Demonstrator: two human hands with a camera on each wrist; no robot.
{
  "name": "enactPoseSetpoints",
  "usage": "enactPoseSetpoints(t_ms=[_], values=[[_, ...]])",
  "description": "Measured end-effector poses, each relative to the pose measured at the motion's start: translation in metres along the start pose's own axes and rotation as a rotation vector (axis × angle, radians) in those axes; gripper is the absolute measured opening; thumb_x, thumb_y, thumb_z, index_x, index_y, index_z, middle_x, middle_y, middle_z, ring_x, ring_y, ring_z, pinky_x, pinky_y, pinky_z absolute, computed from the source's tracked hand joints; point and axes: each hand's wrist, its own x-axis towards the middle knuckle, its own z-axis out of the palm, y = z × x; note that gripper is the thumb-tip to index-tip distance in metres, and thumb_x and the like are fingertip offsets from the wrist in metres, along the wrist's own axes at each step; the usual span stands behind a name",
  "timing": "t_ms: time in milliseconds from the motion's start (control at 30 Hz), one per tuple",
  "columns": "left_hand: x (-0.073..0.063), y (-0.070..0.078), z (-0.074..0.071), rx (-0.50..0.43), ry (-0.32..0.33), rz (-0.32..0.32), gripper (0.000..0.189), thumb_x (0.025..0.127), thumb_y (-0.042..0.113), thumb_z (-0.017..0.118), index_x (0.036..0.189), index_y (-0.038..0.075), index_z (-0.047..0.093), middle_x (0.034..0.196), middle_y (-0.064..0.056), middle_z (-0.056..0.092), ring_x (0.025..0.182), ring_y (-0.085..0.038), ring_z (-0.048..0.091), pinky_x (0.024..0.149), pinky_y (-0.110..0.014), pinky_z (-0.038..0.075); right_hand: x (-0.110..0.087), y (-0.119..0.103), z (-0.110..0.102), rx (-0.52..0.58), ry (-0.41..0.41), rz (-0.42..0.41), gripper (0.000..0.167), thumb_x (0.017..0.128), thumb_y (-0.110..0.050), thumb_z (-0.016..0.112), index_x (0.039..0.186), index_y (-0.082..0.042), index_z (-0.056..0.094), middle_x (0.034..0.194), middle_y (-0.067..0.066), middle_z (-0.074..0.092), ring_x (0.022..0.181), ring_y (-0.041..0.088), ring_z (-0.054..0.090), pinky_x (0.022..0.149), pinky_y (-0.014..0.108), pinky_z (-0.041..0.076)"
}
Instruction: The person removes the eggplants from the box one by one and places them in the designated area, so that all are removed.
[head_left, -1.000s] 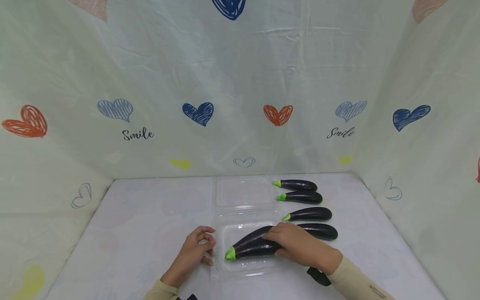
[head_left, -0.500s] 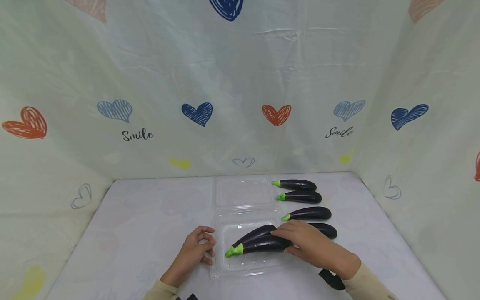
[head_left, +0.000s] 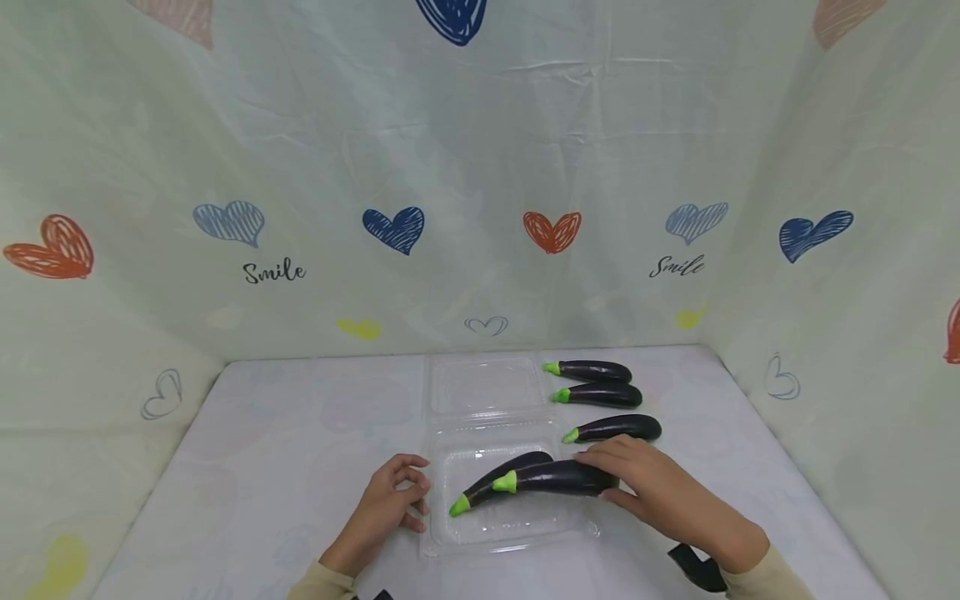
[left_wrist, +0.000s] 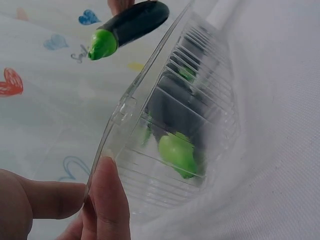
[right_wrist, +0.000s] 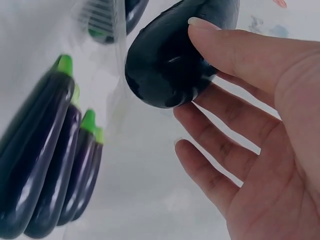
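A clear plastic clamshell container (head_left: pixel 521 525) lies with its lid (head_left: pixel 487 385) folded back. My left hand (head_left: pixel 382 504) pinches its left rim between thumb and fingers, as the left wrist view (left_wrist: pixel 112 205) shows. One eggplant (head_left: pixel 486 487) lies slanted inside the base, green stem toward the front left. My right hand (head_left: pixel 656 487) grips the thick end of another eggplant (head_left: pixel 551 477), held above the base's right part with its stem pointing left. In the right wrist view, thumb and fingers hold that rounded dark end (right_wrist: pixel 162 65); the little finger stands apart from it.
Several more eggplants lie in a column right of the container, stems left, including the farthest eggplant (head_left: pixel 596 371) and a nearer one (head_left: pixel 618 428). My right hand hides another in the head view. A patterned curtain (head_left: pixel 480 167) stands behind the white table (head_left: pixel 300 450).
My right hand has moved right with the gripped eggplant, separating it from the one lying in the container. My left hand has stayed at the rim.
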Motion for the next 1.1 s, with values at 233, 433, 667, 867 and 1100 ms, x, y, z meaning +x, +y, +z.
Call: enactPoseSetpoints(t_ms=[233, 433, 667, 867, 1100], values=[[0.001, -0.002, 0.0, 0.013, 0.007, -0.014, 0.036, 0.099, -0.004, 0.06, 0.134, -0.009, 0.051, 0.097, -0.01, 0.061, 0.071, -0.019, 0.061, 0.053, -0.032, 0.06, -0.018, 0.01, -0.002, -0.041, 0.069, 0.022, 0.06, 0.076, -0.01, 0.093, 0.132, -0.014, 0.071, 0.125, -0.004, 0.071, 0.113, 0.02, 0.066, 0.09, 0.042, 0.062], [0.0, 0.0, 0.0, 0.008, 0.005, -0.003, 0.035, 0.1, -0.005, 0.059, 0.134, -0.009, 0.051, 0.096, -0.008, 0.06, 0.071, -0.019, 0.061, 0.053, -0.032, 0.06, -0.029, 0.016, -0.003, -0.039, 0.018, 0.127, 0.059, 0.08, -0.012, 0.092, 0.134, -0.018, 0.07, 0.127, -0.004, 0.071, 0.114, 0.022, 0.066, 0.094, 0.045, 0.061], [-0.001, 0.0, 0.001, 0.001, 0.004, 0.001, 0.036, 0.099, -0.005, 0.059, 0.134, -0.009, 0.05, 0.096, -0.008, 0.06, 0.071, -0.019, 0.061, 0.053, -0.031, 0.06, -0.048, 0.03, 0.003, -0.063, 0.11, 0.119, 0.062, 0.075, -0.01, 0.094, 0.132, -0.017, 0.07, 0.125, -0.005, 0.071, 0.111, 0.02, 0.066, 0.091, 0.037, 0.061], [-0.001, 0.0, 0.0, -0.004, -0.002, -0.004, 0.036, 0.1, -0.005, 0.06, 0.134, -0.009, 0.05, 0.096, -0.008, 0.06, 0.071, -0.019, 0.061, 0.053, -0.03, 0.059, -0.062, 0.041, 0.008, -0.062, 0.17, 0.131, 0.063, 0.071, -0.008, 0.095, 0.129, -0.017, 0.071, 0.12, -0.005, 0.072, 0.109, 0.018, 0.066, 0.096, 0.013, 0.05], [-0.001, 0.0, 0.0, 0.001, -0.011, -0.002, 0.036, 0.1, -0.004, 0.059, 0.135, -0.009, 0.05, 0.097, -0.008, 0.06, 0.071, -0.019, 0.061, 0.053, -0.029, 0.059, -0.075, 0.054, 0.012, -0.052, 0.191, 0.145, 0.063, 0.069, -0.006, 0.095, 0.127, -0.015, 0.072, 0.118, -0.002, 0.072, 0.107, 0.018, 0.066, 0.097, 0.004, 0.041]])
